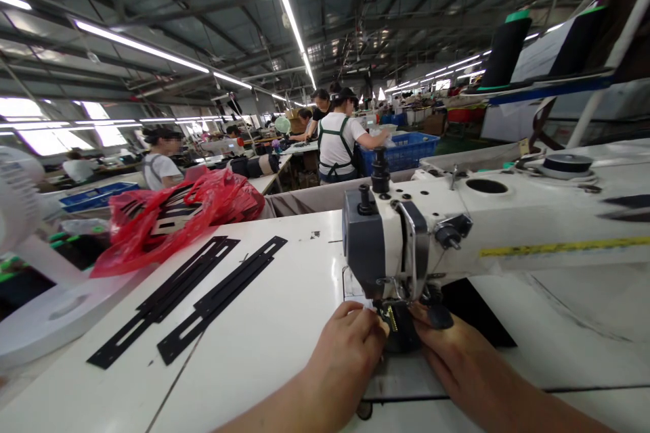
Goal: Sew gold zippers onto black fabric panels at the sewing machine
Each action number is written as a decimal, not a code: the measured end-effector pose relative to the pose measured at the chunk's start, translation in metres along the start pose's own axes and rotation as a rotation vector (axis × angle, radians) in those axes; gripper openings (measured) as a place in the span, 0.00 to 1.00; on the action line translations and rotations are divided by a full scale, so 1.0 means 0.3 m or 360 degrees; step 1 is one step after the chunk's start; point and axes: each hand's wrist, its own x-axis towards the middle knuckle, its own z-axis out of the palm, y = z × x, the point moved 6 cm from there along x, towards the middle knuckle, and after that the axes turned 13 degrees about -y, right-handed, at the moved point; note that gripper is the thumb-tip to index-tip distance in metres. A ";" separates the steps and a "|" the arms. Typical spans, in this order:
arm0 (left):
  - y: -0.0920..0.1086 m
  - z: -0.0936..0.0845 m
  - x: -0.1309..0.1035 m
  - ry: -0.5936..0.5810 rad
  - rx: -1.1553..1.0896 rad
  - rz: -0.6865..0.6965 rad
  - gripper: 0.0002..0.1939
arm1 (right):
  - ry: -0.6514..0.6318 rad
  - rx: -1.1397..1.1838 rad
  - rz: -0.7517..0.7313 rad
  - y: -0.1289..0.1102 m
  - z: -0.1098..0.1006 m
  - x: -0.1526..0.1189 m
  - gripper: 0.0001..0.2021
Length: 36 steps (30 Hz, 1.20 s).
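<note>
A white sewing machine (457, 230) stands on the white table (264, 331). Under its needle lies a small black fabric piece (401, 335). My left hand (345, 352) pinches the left side of that piece right by the presser foot. My right hand (447, 352) presses on its right side, fingers flat next to a black pad. The needle area is partly hidden by the machine head.
Two long black slotted strips (177, 304) lie to the left on the table. A red plastic bag (172, 216) of black parts sits behind them, a white fan (20, 216) at far left. Other people work at tables behind; blue crates (406, 149) stand there.
</note>
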 end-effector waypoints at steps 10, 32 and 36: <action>-0.035 0.016 0.006 0.0018 -0.0013 -0.0015 0.05 | 0.0083 -0.0011 -0.0028 0.058 0.026 0.023 0.16; -0.057 0.028 -0.010 -0.0085 -0.0177 -0.0040 0.05 | 0.0121 -0.0037 -0.0043 0.085 0.037 0.015 0.14; -0.056 0.025 -0.001 -0.0116 -0.0128 -0.0034 0.05 | 0.0103 -0.0024 -0.0017 0.093 0.041 0.017 0.12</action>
